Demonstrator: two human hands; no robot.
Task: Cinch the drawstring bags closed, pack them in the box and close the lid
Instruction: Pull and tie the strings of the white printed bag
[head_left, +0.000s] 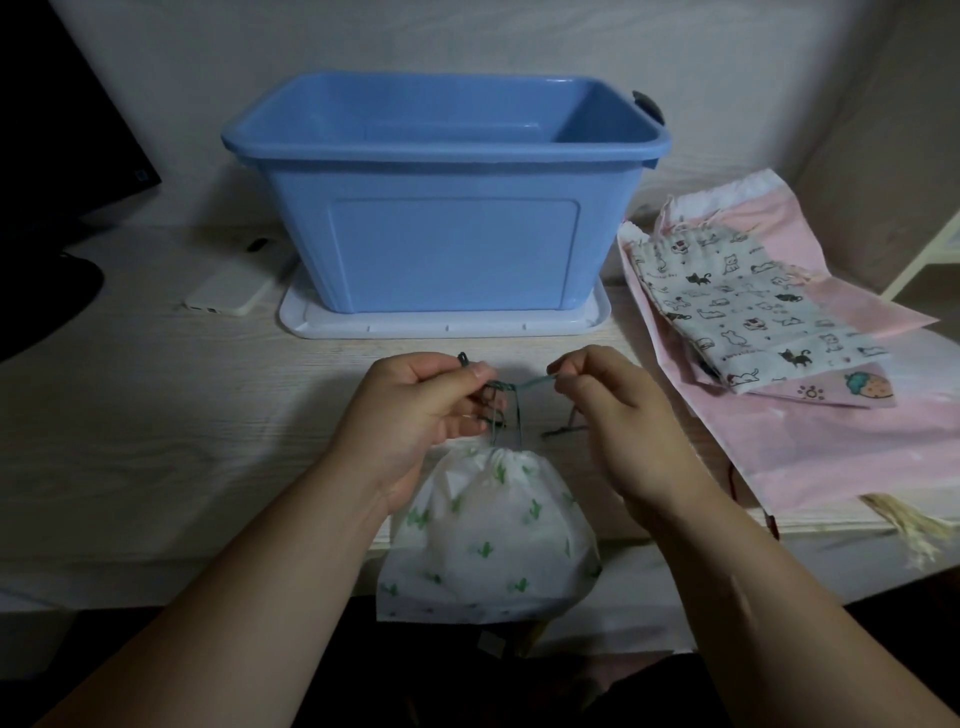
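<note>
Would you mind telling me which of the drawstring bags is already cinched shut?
The white cactus-print bag, its mouth gathered tight under the green cord; the cat-print bag and pink bag lie flat and spread out.

Pale wood-grain table (156, 415), flat white device (231, 293) on it, dark monitor (62, 130) far left

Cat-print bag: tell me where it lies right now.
In the head view the cat-print bag lies flat at the right, on top of the large pink bag, just right of the blue box.
</note>
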